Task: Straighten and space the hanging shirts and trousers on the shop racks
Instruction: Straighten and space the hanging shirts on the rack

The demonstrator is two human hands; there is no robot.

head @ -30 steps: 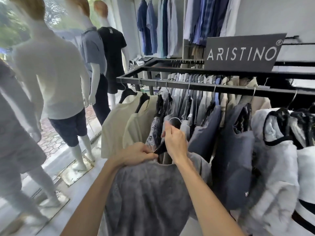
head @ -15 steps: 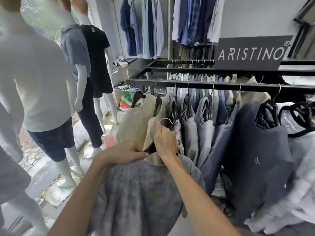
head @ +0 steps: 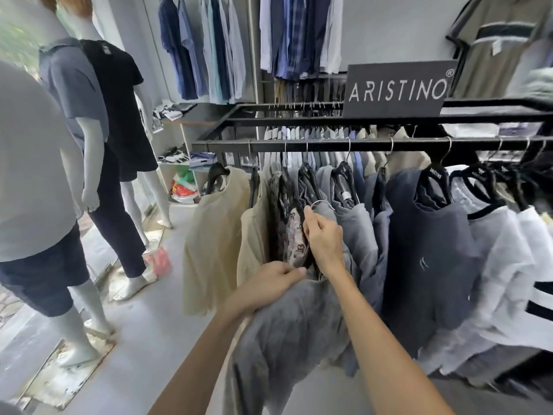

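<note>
1. Head view, centre of the frame: the right hand (head: 323, 239) is raised in front of the rack, its fingers (head: 309, 218) closed around the thin metal hook (head: 321, 202) of a hanger that is off the rail.
2. Just below and left of it, the left hand (head: 269, 284) pinches the shoulder of a grey shirt (head: 287, 333), fingers closed on the fabric at the neckline. The shirt drapes down toward the bottom centre of the frame, between the two forearms.
3. The black rail (head: 374, 144) runs across the middle right of the frame. Beige shirts (head: 215, 235) hang at its left end, then a patterned shirt (head: 294, 235), grey ones, a navy shirt (head: 431, 265) and white garments (head: 505, 265) toward the right edge.
4. A dark sign reading ARISTINO (head: 396, 89) stands on top of the rack, upper right.
5. Dressed mannequins (head: 89, 121) stand on the floor along the left side; more shirts (head: 209, 46) hang on the wall at upper centre.
</note>
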